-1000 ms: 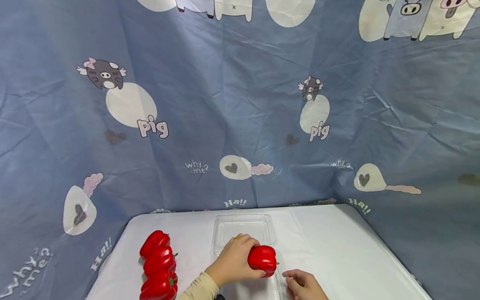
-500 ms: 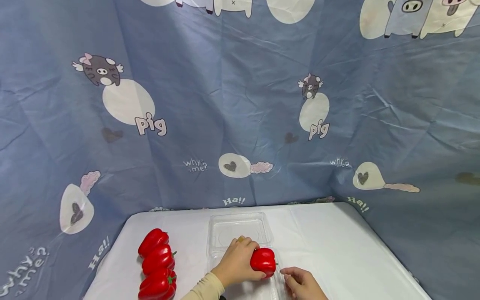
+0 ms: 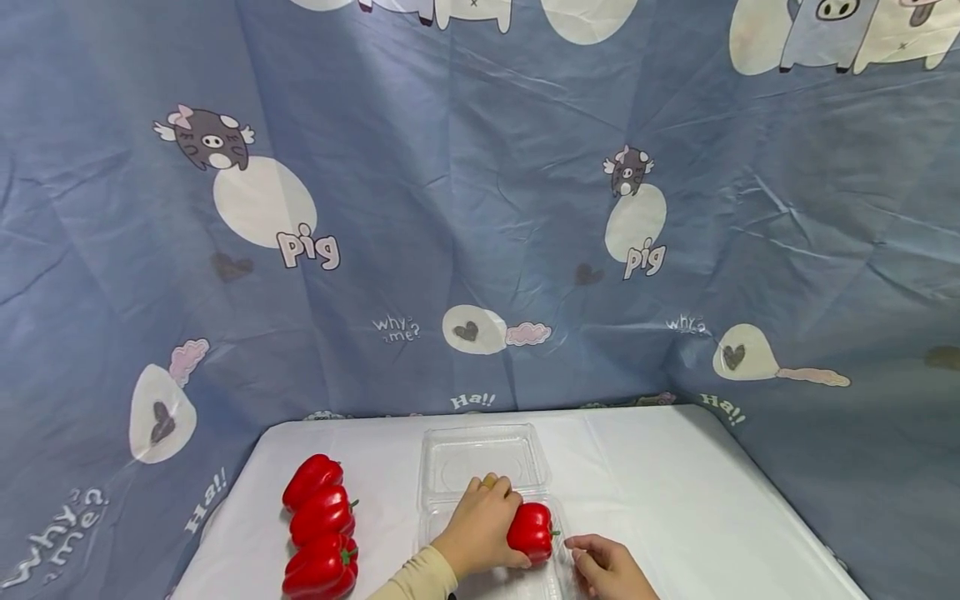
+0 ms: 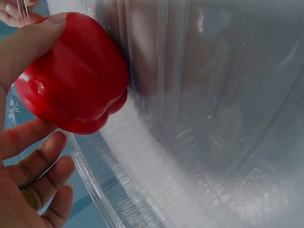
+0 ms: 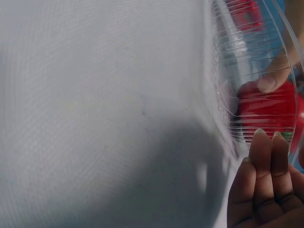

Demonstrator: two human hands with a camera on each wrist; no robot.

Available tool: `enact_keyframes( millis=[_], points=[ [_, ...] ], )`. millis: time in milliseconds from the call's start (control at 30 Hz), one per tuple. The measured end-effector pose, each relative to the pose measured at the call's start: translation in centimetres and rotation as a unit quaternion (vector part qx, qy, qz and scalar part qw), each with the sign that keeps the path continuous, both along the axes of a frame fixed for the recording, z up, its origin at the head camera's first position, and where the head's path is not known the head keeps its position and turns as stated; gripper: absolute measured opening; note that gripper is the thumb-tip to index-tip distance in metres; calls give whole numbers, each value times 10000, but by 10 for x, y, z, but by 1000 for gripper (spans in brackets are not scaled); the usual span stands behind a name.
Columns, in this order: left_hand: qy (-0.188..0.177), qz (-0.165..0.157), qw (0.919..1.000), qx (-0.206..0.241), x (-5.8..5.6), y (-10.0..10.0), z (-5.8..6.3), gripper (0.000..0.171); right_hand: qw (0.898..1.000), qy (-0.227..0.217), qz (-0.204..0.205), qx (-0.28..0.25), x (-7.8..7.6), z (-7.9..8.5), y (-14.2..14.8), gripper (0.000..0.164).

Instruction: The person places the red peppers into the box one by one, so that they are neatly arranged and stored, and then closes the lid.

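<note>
A blue cartoon-pig fabric backdrop (image 3: 480,208) hangs beyond both hands and along either side of the bench (image 3: 660,492). The bench's white cover stretches from beside the right hand (image 3: 611,571) out to its right edge; its far edge meets the cloth well past the fingers. A clear plastic clamshell container (image 3: 483,458) lies spread flat, one half beyond the left hand (image 3: 480,529), the other beneath it. Three red bell peppers (image 3: 322,517) line up well to the left of that hand, close against one another. The gripped bell pepper (image 3: 531,533) sits between the two hands, within the container's nearer half by its right wall; whether it touches the bottom I cannot tell. The left hand, in a beige sleeve (image 3: 420,577), reaches in from above, pinching it between thumb and index finger, the other fingers bent and off it. The right hand's fingers are slightly bent and together, tips just beside the container's right wall, contact unclear. The pepper's green stem (image 3: 555,532) faces the right hand.
</note>
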State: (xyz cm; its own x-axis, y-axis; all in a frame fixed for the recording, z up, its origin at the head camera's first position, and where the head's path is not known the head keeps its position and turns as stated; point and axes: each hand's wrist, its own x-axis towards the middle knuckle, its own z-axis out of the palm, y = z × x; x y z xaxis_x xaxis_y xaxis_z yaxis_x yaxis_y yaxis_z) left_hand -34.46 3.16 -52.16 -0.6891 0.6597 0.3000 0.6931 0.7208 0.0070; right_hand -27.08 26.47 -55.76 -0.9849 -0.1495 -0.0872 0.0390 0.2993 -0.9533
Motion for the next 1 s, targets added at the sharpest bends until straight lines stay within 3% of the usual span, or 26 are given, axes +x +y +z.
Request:
enact_keyframes(
  millis=[300,567,800,1000],
  points=[
    [-664,-100,9973,307,2,-13,7,82,9999,-44,-96,-76,2,-6,-2,31],
    [-1222,-55,9889,839,0,-42,35,84,9996,-178,-188,-120,4,-3,-5,33],
    [-1274,378,9863,974,1,-92,59,87,9993,-200,-312,-70,2,1,-7,30],
    [-1226,1115,9802,1087,10,-143,64,85,9989,-264,-377,78,2,3,-8,30]
  ],
)
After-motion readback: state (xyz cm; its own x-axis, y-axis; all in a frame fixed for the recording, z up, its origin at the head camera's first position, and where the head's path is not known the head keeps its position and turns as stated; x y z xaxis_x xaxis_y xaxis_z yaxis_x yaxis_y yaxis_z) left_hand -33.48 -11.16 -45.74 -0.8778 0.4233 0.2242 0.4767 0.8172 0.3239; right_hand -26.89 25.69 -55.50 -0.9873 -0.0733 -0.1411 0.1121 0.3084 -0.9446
